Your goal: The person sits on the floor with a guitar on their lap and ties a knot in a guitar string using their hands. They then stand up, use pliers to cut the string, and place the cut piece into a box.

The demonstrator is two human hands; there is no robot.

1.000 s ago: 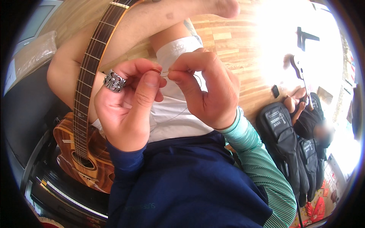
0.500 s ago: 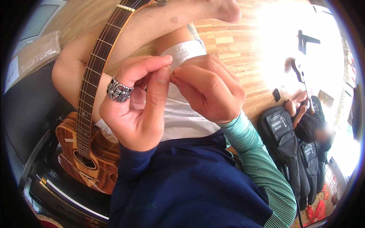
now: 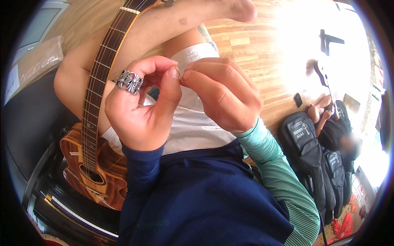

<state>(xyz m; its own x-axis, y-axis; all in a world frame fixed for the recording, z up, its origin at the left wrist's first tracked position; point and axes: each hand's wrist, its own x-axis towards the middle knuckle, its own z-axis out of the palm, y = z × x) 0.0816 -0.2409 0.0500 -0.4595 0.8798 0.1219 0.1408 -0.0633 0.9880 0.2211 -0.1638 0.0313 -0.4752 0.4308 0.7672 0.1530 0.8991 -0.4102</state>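
My left hand (image 3: pixel 141 106), with a wide silver ring on a finger, pinches a thin golden guitar string (image 3: pixel 179 74) between thumb and index finger. Close on its right, my right hand (image 3: pixel 230 94) grips the same string with its fingertips. A small bend of the string shows between the two hands. From there a fine length trails down and left across my white shorts. The acoustic guitar (image 3: pixel 117 174) rests at my left, its neck (image 3: pixel 98 74) rising along my bent leg. Other strings lie along its fretboard.
A black bench (image 3: pixel 33 94) bears a plastic-wrapped package (image 3: pixel 41 57). A keyboard (image 3: pixel 78 215) is at lower left. At right, black guitar bags (image 3: pixel 301 143) lie near another person (image 3: pixel 334 129), who has a guitar (image 3: pixel 322 74). A phone (image 3: pixel 298 100) lies on the wooden floor (image 3: pixel 242 37).
Both hands have shifted slightly left, and the left fingertips have closed more tightly on the string. The gap between the hands is a little wider. The guitar stays in about the same place.
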